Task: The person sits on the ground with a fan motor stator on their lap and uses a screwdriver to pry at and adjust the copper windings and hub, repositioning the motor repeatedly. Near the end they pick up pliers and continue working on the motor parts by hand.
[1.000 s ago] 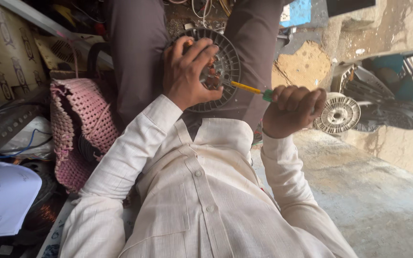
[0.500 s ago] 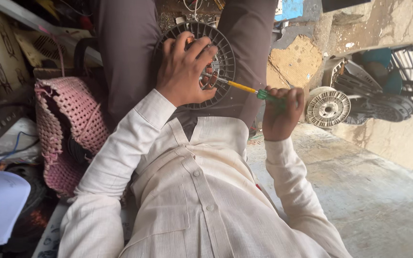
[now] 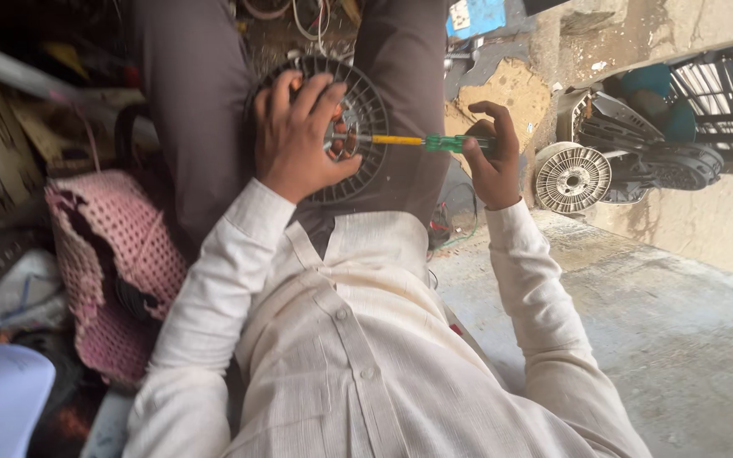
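My left hand [image 3: 299,140] is pressing on the rotor [image 3: 358,119], fingers spread flat; my right hand [image 3: 489,157] is gripping the screwdriver [image 3: 422,141], its tip under my left fingertips.

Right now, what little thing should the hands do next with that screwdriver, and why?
Probably turn the screwdriver a bit more: its tip sits at the middle of the round ribbed motor part, the left hand steadies that part, and the right hand grips the green handle.

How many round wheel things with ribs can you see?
2: a dark round ribbed metal casing on the lap under the left hand, a pale one on the floor. More may be hidden.
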